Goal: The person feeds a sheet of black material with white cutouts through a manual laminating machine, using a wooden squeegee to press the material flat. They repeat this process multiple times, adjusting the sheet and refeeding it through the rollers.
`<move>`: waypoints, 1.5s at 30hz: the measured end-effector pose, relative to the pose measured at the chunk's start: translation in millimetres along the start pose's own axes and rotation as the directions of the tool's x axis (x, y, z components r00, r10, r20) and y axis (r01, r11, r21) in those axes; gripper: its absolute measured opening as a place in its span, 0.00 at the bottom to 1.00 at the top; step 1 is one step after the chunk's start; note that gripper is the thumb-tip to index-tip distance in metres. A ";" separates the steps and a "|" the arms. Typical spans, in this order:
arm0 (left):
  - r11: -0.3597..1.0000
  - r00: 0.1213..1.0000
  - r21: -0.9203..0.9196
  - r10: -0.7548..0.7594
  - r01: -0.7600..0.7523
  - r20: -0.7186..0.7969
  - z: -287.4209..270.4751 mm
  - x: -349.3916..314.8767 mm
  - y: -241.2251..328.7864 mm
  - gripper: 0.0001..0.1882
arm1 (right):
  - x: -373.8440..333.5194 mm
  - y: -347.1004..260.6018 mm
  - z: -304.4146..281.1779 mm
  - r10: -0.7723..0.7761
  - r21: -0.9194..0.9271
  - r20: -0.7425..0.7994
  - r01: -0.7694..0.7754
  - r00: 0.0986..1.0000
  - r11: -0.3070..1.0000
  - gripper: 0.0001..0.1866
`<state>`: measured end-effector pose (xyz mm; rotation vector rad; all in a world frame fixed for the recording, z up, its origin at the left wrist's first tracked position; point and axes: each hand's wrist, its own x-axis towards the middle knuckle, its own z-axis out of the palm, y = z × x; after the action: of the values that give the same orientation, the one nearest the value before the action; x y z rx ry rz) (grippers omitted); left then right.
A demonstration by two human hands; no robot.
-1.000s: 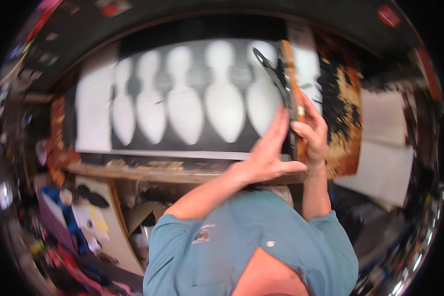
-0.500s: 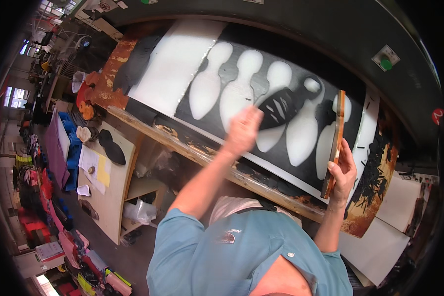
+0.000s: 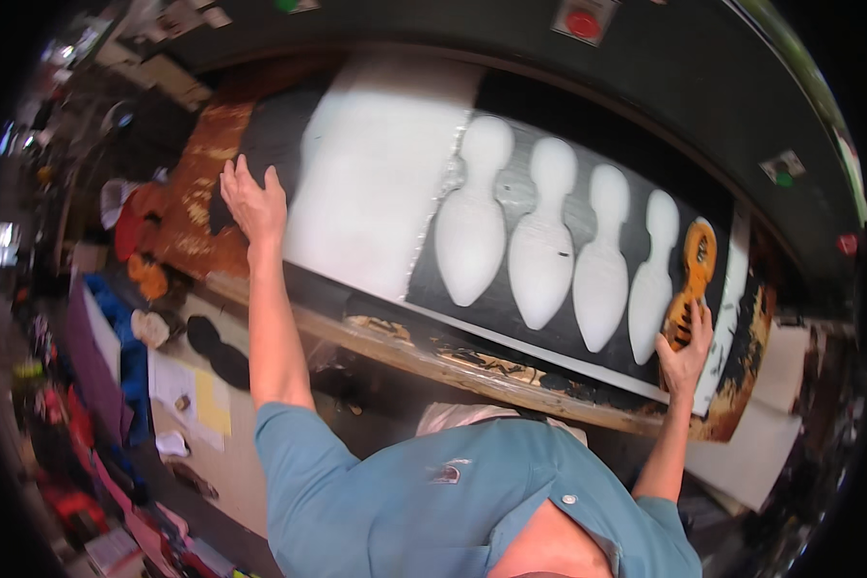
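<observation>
My left hand [image 3: 255,204], fingers spread and nothing in them, is over the dark pieces [image 3: 284,130] at the left end of the bench. My right hand [image 3: 686,349] grips the lower end of an orange-brown, sole-shaped cutting die [image 3: 700,252] with slots in it. The die lies roughly flat at the right end of a black sheet [image 3: 424,279]. Several sole-shaped holes run across this sheet, and a white board [image 3: 380,164] shows through them and to their left.
Black scraps [image 3: 727,356] lie at the right end of the rusty bench. A dark machine beam [image 3: 679,106] with a red button [image 3: 581,24] spans the back. A side table [image 3: 231,472] at left carries papers and a black sole piece [image 3: 217,352].
My left hand has swung far left and no longer holds the black sole piece. My right hand has turned the die from its edge to face up. The sheet appears further right.
</observation>
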<state>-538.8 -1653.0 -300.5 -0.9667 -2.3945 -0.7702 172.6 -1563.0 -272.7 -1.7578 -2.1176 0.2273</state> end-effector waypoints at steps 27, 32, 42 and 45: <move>0.262 0.130 -0.713 0.963 -0.651 0.235 -99.7 -264.6 327.2 0.24 | 10.1 34.5 -29.5 0.165 0.885 0.112 -0.174 0.980 0.433 0.45; 0.227 -0.036 -0.826 0.958 -0.515 0.286 -134.6 -299.9 315.3 0.21 | -9.7 42.6 -59.1 0.108 0.932 0.099 -0.130 0.989 0.337 0.43; 0.336 -0.491 -0.941 0.828 0.045 0.272 -198.2 -364.6 280.6 0.10 | 1.0 36.7 -81.1 0.047 0.882 0.093 -0.104 0.995 0.460 0.44; 0.446 -0.633 -0.885 0.726 0.136 0.269 -190.0 -370.7 286.8 0.11 | 12.8 36.4 -65.4 0.049 0.855 0.112 -0.121 0.992 0.504 0.44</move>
<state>-50.0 -1781.2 -279.3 -4.1968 -1.2062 0.2363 229.0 -1550.5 -223.5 -1.1957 -1.4606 1.1803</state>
